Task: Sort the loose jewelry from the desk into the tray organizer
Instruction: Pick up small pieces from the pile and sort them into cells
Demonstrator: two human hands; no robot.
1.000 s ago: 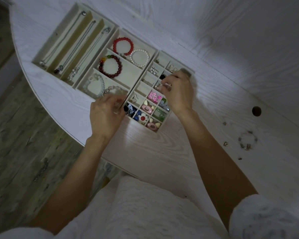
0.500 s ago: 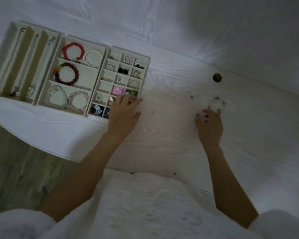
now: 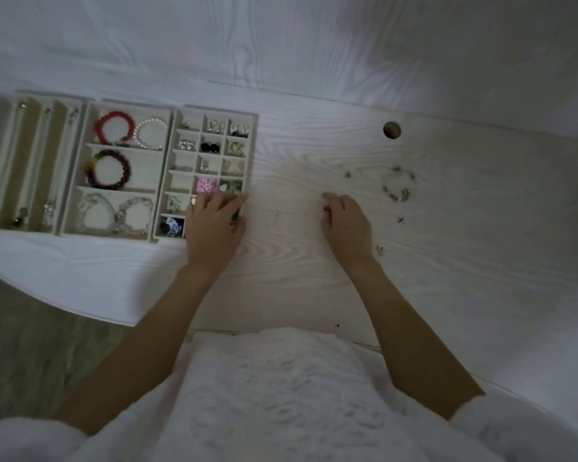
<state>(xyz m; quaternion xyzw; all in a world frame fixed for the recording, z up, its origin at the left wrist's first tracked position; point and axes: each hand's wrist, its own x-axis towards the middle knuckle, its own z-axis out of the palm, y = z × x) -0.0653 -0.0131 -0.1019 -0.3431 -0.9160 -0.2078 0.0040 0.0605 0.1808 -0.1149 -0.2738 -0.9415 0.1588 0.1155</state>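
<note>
Cream tray organizer point(image 3: 167, 181) in three joined sections, under and beyond left hand point(image 3: 214, 225): long necklace slots, bracelet bays with red beaded bracelet point(image 3: 113, 128) and pearl bracelet point(image 3: 151, 133), small grid with earrings and pink flower charm point(image 3: 205, 185). Left hand flat on near corner of grid, fingers straight. Right hand point(image 3: 346, 221) on pale wood desk point(image 3: 447, 278), well apart from tray, fingers curled; contents, if any, impossible to tell. Loose jewelry point(image 3: 397, 185), small dull pieces in rough ring, just beyond right hand.

Dim room: pale wood-grain desk point(image 3: 314, 295) against matching wall point(image 3: 314, 45), grey plank floor point(image 3: 20, 345)
</note>
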